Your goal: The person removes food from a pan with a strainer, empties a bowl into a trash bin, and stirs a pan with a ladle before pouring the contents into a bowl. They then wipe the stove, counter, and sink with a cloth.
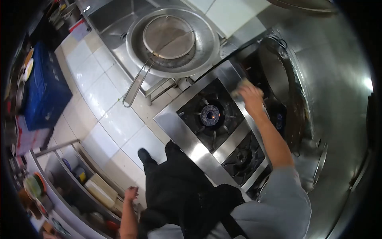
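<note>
My right hand [251, 95] is closed on a small pale tan cloth [241, 87], pressed to the metal strip along the back of the gas stove [223, 75]. The cloth is blurred and partly hidden under my fingers. In front of that hand sits a burner [210, 115] with a small orange glow at its centre. A second burner [241, 156] lies nearer my body. My left hand [131, 193] hangs low at my side, fingers loosely bent and apart, with nothing in it.
A large metal basin [133, 47] stands beyond the stove, a long-handled mesh strainer [169, 36] resting across it. Dark pans [274, 71] line the wall behind the burners. A blue box [45, 93] and an open drawer unit [71, 187] are on the left.
</note>
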The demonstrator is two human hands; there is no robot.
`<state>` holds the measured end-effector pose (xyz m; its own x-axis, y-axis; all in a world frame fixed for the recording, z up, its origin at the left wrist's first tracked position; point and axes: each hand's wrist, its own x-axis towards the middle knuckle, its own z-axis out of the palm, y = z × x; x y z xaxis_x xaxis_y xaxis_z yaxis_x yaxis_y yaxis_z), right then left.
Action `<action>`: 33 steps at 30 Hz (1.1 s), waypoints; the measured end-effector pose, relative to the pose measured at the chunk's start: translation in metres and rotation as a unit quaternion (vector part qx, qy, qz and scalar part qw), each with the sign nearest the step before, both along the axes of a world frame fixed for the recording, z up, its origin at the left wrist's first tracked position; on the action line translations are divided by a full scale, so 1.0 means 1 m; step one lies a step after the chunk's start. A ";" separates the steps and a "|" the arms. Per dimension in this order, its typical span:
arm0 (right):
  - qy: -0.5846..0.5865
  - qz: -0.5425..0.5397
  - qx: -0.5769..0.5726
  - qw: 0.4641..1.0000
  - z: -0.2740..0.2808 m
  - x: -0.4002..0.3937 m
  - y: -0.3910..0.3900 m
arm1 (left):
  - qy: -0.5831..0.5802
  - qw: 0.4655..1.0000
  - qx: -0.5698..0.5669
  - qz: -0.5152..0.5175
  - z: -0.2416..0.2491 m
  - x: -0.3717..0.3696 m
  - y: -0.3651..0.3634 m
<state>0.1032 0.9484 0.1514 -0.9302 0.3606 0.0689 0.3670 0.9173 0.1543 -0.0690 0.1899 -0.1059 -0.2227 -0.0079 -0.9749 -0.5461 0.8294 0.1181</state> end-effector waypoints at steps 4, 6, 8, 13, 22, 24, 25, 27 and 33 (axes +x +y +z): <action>-0.043 0.177 0.098 0.978 -0.047 -0.127 0.047 | 0.057 0.998 0.009 0.005 0.018 0.010 0.031; -0.069 0.176 0.174 0.966 -0.068 -0.127 0.055 | 0.074 0.997 0.019 0.016 0.020 0.019 0.044; -0.156 0.134 0.214 0.955 -0.078 -0.066 0.048 | 0.026 0.999 0.028 0.029 0.020 0.040 0.041; -0.216 0.070 0.102 0.969 -0.080 0.147 0.015 | -0.021 0.988 0.142 -0.054 -0.036 0.146 -0.045; -0.160 0.120 0.113 0.973 -0.104 -0.029 0.079 | -0.007 0.967 0.145 -0.207 -0.014 0.158 -0.089; -0.054 0.134 0.149 0.978 -0.103 -0.095 0.075 | -0.066 0.988 -0.039 0.136 0.035 0.109 -0.031; -0.049 0.134 0.140 0.980 -0.112 -0.111 0.066 | -0.039 0.988 -0.036 0.144 0.049 0.092 -0.015; 0.067 -0.103 -0.052 0.991 -0.121 -0.140 0.046 | -0.006 0.987 -0.035 0.156 0.064 0.074 0.009; 0.186 0.047 -0.264 0.945 -0.134 -0.169 -0.142 | 0.039 0.986 0.068 0.148 0.054 0.072 0.029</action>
<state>-0.0655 0.8065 0.0174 -0.9066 0.3526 0.2317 0.2178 0.8614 -0.4589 0.0031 0.2193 -0.0517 -0.3054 0.0454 -0.9511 -0.7471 0.6079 0.2689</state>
